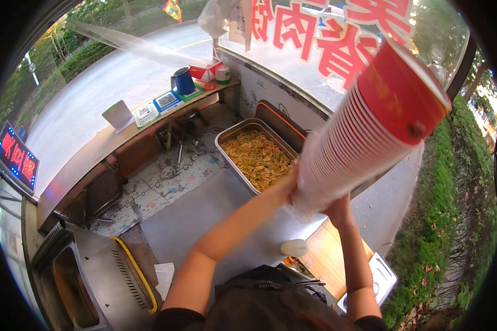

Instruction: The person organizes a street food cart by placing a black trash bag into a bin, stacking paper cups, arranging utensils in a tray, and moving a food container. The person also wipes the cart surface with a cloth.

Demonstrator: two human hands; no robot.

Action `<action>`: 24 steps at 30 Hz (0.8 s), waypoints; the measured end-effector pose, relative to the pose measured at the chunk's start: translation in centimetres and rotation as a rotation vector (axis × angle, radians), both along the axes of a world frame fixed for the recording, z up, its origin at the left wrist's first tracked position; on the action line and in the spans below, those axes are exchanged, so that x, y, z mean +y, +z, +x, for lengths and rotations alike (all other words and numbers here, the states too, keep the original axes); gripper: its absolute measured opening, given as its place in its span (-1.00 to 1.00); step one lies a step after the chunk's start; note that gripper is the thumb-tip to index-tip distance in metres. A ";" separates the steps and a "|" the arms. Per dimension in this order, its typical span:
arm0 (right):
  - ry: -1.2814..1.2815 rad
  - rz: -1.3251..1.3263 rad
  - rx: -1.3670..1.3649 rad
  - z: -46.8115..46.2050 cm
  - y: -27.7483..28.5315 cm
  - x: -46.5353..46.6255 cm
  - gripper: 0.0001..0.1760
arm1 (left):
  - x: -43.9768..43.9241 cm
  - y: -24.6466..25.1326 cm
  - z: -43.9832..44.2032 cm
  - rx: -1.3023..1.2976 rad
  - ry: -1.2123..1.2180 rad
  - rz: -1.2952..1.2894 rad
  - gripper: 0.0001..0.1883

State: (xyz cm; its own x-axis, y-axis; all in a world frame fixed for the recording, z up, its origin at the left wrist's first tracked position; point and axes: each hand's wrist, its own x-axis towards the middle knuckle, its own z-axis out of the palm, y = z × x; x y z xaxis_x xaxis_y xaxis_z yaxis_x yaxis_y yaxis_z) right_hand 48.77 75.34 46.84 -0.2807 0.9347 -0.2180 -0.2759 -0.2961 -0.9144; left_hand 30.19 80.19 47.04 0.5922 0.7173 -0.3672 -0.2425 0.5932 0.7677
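Both my hands hold up a tall, tilted stack of red-and-white paper cups (356, 132), sheathed in part by a clear plastic sleeve. My left hand (294, 184) grips the lower left side of the stack. At its lower right side is my right hand (338, 207), its fingers mostly hidden behind the cups. The red end of the stack points up and to the right. Beyond my left forearm, a deep steel pan (240, 165) holds shredded, cooked-looking food (259, 155). Under my arms lies a grey metal worktop (199, 211).
A steel fryer-like appliance (95, 265) with a yellow hose (134, 269) stands at lower left. A wooden board (327, 252) lies near my right forearm. The front ledge (83, 157) carries a blue jug (184, 82) and printed code cards (165, 101). A lettered clear panel (298, 31) rises ahead.
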 end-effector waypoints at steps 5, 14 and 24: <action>0.184 0.013 0.011 -9.2 2.9 10.8 0.07 | 7.4 0.8 -10.5 -0.181 0.175 0.099 0.04; 0.496 0.048 0.206 -27.2 4.8 26.9 0.17 | 16.4 5.2 -24.8 -0.038 0.612 0.067 -0.02; 0.626 -0.158 0.345 -31.5 -6.7 42.7 -0.04 | 27.6 -5.1 -27.4 -0.110 0.611 0.038 -0.09</action>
